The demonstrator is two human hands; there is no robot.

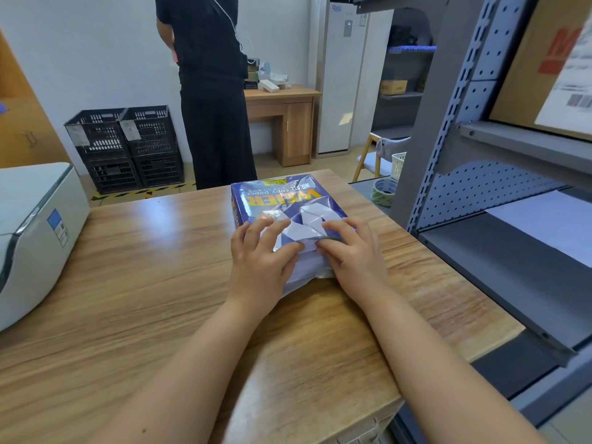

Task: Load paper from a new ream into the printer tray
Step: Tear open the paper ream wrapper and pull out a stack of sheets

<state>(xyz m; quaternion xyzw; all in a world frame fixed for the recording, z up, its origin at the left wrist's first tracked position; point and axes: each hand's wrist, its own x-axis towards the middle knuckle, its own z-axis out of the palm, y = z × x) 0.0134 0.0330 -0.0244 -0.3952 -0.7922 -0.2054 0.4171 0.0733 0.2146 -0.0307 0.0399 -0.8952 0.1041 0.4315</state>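
1. One ream of paper lies flat on the wooden tabletop, just in front of the person, its near end turned toward them.
2. It looks like a full block of sheets, so likely heavy and stiff as a whole, while its glossy blue wrapper is thin, probably slick, and tears easily.
3. The folded white flaps at the near end are the natural place to take hold, since the wrapper is loosest there and seems partly opened, with sheet edges showing below.
4. The left hand rests on that end, fingers spread on top and thumb pressed to the flap; its grip is closed on the wrapper.
5. The right hand mirrors it, fingertips pinching the fold beside the left thumb.
6. Once bare, the sheets should be loose and could fan or slide, so a stack is best held by both long edges.
7. One printer sits at the tabletop's left edge, well apart from the ream; its tray cannot be made out.
8. Counted: one ream, one printer, two hands, one roll of tape on the shelf to the right.
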